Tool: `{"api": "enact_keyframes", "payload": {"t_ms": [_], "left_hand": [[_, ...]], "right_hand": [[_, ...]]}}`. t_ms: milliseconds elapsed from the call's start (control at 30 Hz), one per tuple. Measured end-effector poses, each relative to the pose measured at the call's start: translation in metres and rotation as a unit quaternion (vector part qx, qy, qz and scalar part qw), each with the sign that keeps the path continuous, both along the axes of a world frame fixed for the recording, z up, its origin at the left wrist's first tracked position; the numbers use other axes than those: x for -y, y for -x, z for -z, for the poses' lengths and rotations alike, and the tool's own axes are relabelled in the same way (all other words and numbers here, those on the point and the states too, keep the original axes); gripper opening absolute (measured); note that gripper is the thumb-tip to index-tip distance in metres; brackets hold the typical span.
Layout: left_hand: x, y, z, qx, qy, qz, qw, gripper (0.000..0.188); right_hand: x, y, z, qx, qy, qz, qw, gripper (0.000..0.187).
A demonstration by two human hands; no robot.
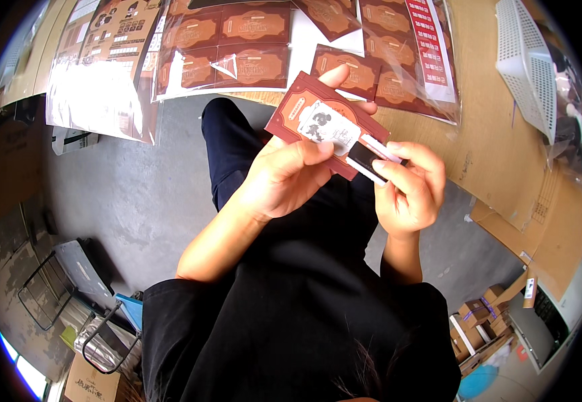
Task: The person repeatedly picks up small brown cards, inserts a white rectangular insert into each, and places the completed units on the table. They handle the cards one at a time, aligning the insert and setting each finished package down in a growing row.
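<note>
Above my lap, my left hand [281, 173] grips a flat reddish-brown card sleeve [289, 115], tilted down to the right. Its thumb presses on the front and its fingertips show past the far edge. A white printed panel [328, 127] with a dark drawing sits in the middle of the sleeve. At the sleeve's right end, my right hand [410, 191] pinches a small black piece with white edges [363, 155] between thumb and forefinger. That piece touches or overlaps the sleeve; whether it is joined to it I cannot tell.
Brown printed cards [254, 63] in clear plastic lie across the wooden table [485, 154] ahead. A shiny printed sheet [100, 87] overhangs its edge at left. At right stands a white perforated basket [522, 67]. Cardboard boxes [482, 311] and a folding cart [80, 268] are on the floor.
</note>
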State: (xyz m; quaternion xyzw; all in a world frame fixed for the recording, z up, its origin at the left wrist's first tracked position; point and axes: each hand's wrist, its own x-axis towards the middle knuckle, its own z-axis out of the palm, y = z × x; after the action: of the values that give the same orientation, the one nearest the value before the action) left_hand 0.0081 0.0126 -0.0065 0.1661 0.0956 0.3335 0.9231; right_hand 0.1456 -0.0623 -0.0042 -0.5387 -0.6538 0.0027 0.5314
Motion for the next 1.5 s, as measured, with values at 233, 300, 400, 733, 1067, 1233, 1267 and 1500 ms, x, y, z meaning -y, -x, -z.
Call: {"api": "enact_keyframes", "payload": {"t_ms": [233,300,400,733,1067,1233,1267,1500], "left_hand": [[0.001,0.005,-0.006,-0.05,-0.005,-0.01,0.999,0.064],[0.001,0.005,-0.008,-0.057,-0.011,-0.015,0.998,0.063],[0.002,0.004,-0.009,-0.062,-0.013,-0.02,0.998,0.062],[0.004,0.002,-0.004,-0.053,-0.023,-0.029,0.998,0.063],[0.004,0.0,0.003,-0.044,-0.064,-0.038,0.996,0.065],[0.004,-0.001,0.004,-0.047,-0.071,-0.041,0.996,0.066],[0.004,-0.001,0.004,-0.046,-0.071,-0.042,0.996,0.066],[0.009,-0.003,0.004,-0.048,-0.055,-0.049,0.996,0.06]], "right_hand": [[-0.001,-0.007,0.005,-0.104,0.009,-0.012,0.994,0.03],[-0.001,-0.005,0.008,-0.168,-0.001,-0.04,0.985,0.033],[-0.002,-0.007,0.008,-0.225,0.006,-0.086,0.971,0.035],[0.002,-0.005,0.011,-0.4,0.044,-0.156,0.902,0.039],[0.001,-0.005,0.015,-0.388,0.054,-0.141,0.909,0.04],[0.0,-0.005,0.015,-0.389,0.057,-0.143,0.908,0.039],[0.0,-0.005,0.016,-0.387,0.058,-0.143,0.909,0.039],[-0.003,0.004,0.009,-0.378,0.063,-0.108,0.917,0.037]]}}
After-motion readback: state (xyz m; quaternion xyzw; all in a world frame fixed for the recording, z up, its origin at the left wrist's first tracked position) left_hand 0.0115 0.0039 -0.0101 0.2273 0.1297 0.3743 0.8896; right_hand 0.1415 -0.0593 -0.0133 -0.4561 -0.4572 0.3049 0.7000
